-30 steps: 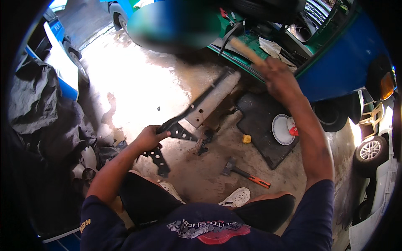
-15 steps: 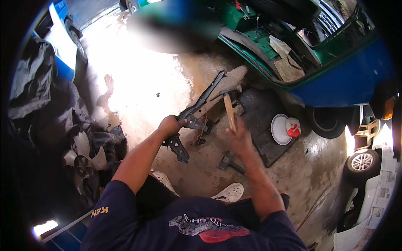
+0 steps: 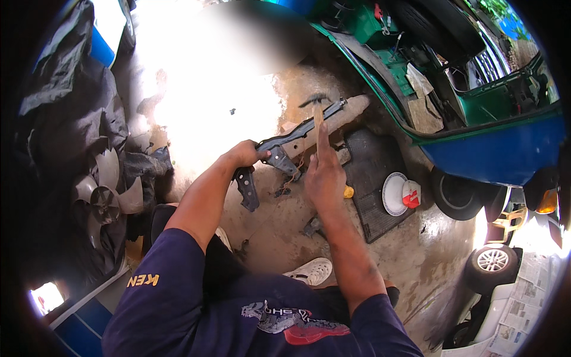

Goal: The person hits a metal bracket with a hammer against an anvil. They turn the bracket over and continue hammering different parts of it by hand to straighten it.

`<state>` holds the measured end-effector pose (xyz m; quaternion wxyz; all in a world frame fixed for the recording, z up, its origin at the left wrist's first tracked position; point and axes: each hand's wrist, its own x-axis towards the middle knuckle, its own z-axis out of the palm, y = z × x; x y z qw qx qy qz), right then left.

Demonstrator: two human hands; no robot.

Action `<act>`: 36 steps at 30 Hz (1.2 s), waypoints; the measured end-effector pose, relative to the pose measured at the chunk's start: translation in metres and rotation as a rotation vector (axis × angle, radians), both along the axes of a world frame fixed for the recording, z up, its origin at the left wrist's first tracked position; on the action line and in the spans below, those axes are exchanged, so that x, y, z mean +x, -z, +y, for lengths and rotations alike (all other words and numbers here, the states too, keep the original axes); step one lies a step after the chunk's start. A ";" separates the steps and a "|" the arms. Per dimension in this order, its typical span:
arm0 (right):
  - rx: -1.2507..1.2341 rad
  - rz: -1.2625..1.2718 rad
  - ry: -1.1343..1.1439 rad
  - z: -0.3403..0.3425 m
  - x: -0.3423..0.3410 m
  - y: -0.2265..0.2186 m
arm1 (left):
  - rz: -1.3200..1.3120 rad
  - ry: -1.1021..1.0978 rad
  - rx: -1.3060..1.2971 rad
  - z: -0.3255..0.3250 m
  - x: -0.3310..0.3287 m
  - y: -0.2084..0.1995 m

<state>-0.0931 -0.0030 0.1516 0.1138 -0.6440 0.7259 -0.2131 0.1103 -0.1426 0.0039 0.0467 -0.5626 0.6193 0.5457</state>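
My left hand (image 3: pixel 244 154) grips a long black metal bracket (image 3: pixel 300 132) near its inner end. The bracket has a plate with holes and a bent leg (image 3: pixel 246 191) that hangs below the hand. Its long bar lies along a thick, dusty brown beam (image 3: pixel 351 112). My right hand (image 3: pixel 326 181) is closed around the wooden handle of a hammer (image 3: pixel 319 116). The hammer's dark head is above the far part of the bar; whether it touches cannot be told. Behind my right forearm, another hammer's head (image 3: pixel 311 226) lies partly hidden on the floor.
A black rubber mat (image 3: pixel 375 208) carries a white plate (image 3: pixel 393 195) and a red-and-white packet (image 3: pixel 410 194). A yellow object (image 3: pixel 348 191) lies by my right wrist. A blue-and-green vehicle body (image 3: pixel 493 157) stands at right. Fan blades (image 3: pixel 104 204) and black sheeting (image 3: pixel 71 125) are at left.
The hammer head has moved left and away from me, its handle now more upright. The bracket's bar has tilted flatter along the beam. The whole view has shifted slightly.
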 end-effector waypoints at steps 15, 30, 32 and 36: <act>-0.117 0.073 0.056 -0.033 -0.025 0.001 | -0.008 0.029 -0.030 -0.003 -0.001 0.004; -0.238 -0.005 -0.094 -0.032 -0.010 -0.071 | -0.061 0.048 -0.059 -0.002 0.007 0.002; -0.292 -0.017 -0.073 -0.027 -0.001 -0.063 | -0.060 0.051 -0.037 -0.003 0.002 0.001; 0.123 0.142 -0.031 -0.013 -0.010 -0.003 | -0.047 0.106 -0.084 -0.001 -0.007 -0.001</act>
